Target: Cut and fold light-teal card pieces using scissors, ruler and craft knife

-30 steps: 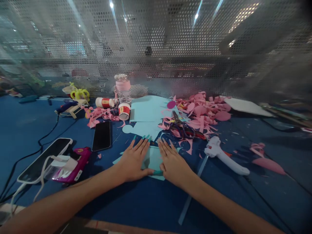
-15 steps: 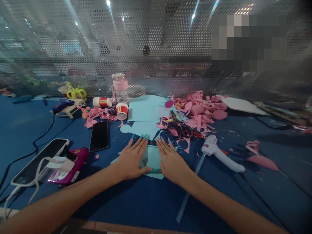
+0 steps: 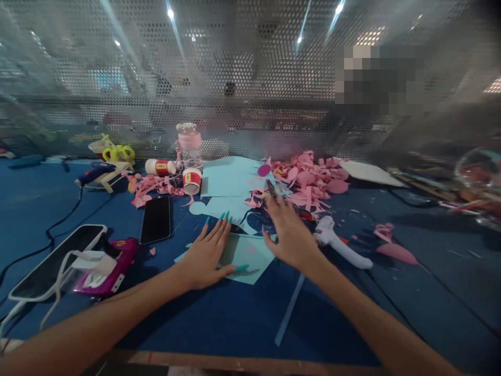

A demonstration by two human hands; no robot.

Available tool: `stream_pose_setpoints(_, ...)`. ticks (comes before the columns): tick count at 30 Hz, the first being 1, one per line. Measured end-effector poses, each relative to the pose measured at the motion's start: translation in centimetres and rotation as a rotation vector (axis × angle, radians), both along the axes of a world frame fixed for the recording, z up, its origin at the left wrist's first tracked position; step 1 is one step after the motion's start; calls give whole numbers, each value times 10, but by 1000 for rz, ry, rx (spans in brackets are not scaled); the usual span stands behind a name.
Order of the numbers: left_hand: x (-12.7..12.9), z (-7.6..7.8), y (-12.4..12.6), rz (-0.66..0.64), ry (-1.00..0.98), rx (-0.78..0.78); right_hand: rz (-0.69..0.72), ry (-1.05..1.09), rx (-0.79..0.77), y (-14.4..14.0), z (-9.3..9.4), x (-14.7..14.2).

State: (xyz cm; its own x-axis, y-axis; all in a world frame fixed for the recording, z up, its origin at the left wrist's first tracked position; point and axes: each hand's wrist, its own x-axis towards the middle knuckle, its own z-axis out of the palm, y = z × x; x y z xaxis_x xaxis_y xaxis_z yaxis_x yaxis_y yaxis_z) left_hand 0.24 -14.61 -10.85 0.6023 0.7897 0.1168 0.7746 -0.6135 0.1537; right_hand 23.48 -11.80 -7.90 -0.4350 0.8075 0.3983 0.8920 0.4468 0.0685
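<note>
My left hand [image 3: 208, 253] lies flat with its fingers stretched out on the left part of a folded light blue paper [image 3: 250, 259], its long teal nails pointing away from me. My right hand [image 3: 288, 224] is just beyond the paper's right side, fingers extended and thumb apart. It is over a dark pair of scissors [image 3: 271, 188], partly hidden beneath it; whether it touches them I cannot tell. Behind the folded piece lie larger light blue sheets [image 3: 221, 177] and a small blue paper circle [image 3: 198, 208].
Pink paper scraps [image 3: 307, 177] are heaped at the back right. A white glue gun [image 3: 342, 244] rests right of my right hand, near a blue paper strip [image 3: 289, 310]. To the left are a black phone [image 3: 155, 220], paper cups [image 3: 192, 181] and a bottle [image 3: 189, 143].
My right hand has lifted off the folded blue paper and moved forward and right over the scissors. My left hand stays on the paper. The view has shifted slightly.
</note>
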Motion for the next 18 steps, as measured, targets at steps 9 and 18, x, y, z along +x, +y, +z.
stream_pose_setpoints(9, -7, -1, 7, 87, -130, 25, -355, -215, -74, 32, 6, 23)
stream_pose_setpoints(18, -14, 8, -3, -203, -203, -24, -277, 109, -119, 92, 23, -15)
